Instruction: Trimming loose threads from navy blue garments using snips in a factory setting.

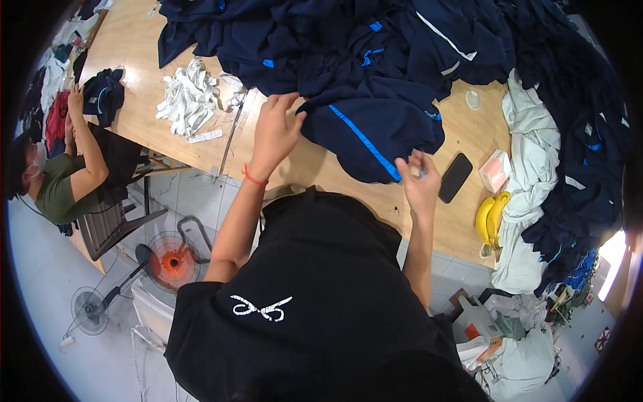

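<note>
A navy blue garment (385,127) with a bright blue strip (362,139) lies bunched on the table in front of me. At its left edge is my left hand (276,134), thumb and fingers apart, the fingertips beside or just touching the cloth. My right hand (422,184) is at the garment's lower right, near the end of the strip. Its fingers are curled together, with a small bluish bit showing between them. What that bit is I cannot make out.
Beyond lies a large heap of navy garments (321,40). White fabric strips (187,97) sit to the left. On the right are a black phone (455,177), a pink-and-white box (495,171), bananas (492,218) and white cloth (529,127). A masked person (67,167) sits at far left near a fan (173,262).
</note>
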`<control>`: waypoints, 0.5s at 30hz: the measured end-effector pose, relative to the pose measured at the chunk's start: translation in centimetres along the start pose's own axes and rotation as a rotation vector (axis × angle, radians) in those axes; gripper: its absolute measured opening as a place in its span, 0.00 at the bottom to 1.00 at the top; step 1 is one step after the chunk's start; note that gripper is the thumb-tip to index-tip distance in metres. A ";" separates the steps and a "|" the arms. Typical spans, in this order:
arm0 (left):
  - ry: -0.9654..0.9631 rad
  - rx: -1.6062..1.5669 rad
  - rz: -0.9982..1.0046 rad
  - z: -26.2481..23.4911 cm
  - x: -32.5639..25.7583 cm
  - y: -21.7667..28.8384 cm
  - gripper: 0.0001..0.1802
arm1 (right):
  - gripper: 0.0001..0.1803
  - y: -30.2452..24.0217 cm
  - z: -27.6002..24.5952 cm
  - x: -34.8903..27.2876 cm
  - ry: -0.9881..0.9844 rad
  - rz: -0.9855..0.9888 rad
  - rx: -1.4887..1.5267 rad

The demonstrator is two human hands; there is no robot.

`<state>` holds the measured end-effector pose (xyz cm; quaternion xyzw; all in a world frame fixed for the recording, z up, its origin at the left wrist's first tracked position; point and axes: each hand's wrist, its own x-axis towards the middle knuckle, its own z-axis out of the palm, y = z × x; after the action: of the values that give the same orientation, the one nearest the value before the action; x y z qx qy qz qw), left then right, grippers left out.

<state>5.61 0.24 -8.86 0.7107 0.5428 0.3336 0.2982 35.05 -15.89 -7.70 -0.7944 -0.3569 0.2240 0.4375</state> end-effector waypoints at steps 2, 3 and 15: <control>0.083 0.157 0.063 0.4 0.2 -1.1 0.09 | 0.18 -1.0 1.0 0.3 -0.243 0.143 0.071; -0.099 0.199 -0.015 0.5 0.1 -1.6 0.11 | 0.18 -1.7 0.2 0.1 -0.305 0.113 0.128; -0.165 -0.036 0.300 4.4 1.1 4.0 0.25 | 0.11 -11.5 -9.3 4.4 0.246 -0.085 0.712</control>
<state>11.59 0.11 -8.16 0.8033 0.3983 0.3243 0.3013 39.88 -13.32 6.70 -0.5981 -0.2340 0.2186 0.7347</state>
